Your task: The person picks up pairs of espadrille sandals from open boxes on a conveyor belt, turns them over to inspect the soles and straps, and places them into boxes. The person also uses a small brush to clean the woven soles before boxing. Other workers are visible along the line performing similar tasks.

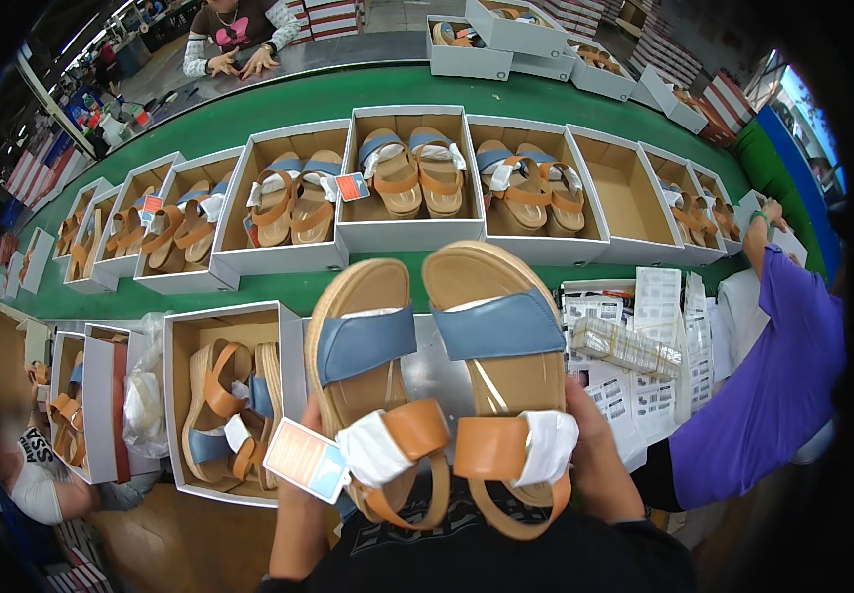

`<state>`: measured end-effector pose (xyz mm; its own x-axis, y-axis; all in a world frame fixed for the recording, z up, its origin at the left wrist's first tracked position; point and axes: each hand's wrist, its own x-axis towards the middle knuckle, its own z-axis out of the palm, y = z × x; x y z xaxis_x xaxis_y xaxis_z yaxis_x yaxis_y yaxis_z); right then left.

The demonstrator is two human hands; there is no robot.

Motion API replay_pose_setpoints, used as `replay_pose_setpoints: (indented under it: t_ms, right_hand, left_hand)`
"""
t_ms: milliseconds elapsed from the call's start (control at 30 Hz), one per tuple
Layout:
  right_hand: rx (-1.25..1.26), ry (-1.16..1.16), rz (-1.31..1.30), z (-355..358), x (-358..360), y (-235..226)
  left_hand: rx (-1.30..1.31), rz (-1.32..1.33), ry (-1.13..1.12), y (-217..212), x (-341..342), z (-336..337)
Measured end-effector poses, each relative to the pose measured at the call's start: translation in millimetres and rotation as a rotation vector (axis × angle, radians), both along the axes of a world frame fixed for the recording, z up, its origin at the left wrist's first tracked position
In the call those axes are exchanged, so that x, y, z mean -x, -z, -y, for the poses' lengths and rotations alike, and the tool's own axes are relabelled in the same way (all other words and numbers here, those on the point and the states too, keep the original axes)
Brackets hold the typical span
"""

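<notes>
I hold a pair of wedge sandals with blue front straps and tan ankle straps, side by side, soles toward the bottom. My left hand [312,413] grips the left sandal [363,343] by its outer side, partly hidden behind a hanging paper tag [306,460]. Around the outer side of the right sandal [502,326] my right hand [590,433] is closed. White tissue [549,450] wraps part of the ankle straps. Left of my hands, an open shoebox [293,366] contains another such pair [211,400] lying on its sides.
A row of open shoeboxes [412,235], most with sandals, stands on the green belt [328,99] ahead. One box [624,198] has no sandals. Label sheets [659,306] and a taped bundle [624,346] lie at right. A co-worker's purple sleeve [772,385] is beyond them; another person [239,35] sits opposite.
</notes>
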<state>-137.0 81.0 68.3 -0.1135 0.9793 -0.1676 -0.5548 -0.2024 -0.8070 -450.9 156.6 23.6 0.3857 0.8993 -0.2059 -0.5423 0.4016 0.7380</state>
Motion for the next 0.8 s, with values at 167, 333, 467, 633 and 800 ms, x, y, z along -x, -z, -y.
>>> replay_pose_setpoints:
  t_ms: [167, 333, 467, 633, 800]
  right_hand:
    - [-0.179, -0.024, 0.579, -6, -6, 1]
    - [-0.174, 0.025, 1.083, -4, -14, -17]
    - [-0.075, 0.037, 1.195, -7, 0, -26]
    - [-0.182, 0.217, 1.26, -6, 8, -21]
    - [-0.289, 0.691, 1.226, -6, 15, 12]
  left_hand:
    - [-0.156, -0.206, 0.082, 17, -12, -7]
    - [-0.409, -0.611, 0.007, -9, -1, -12]
    - [-0.601, -0.829, -0.003, -22, -3, -9]
    - [-0.744, -0.956, -0.164, -19, -15, -9]
    - [-0.422, -0.414, -0.534, -16, -43, -7]
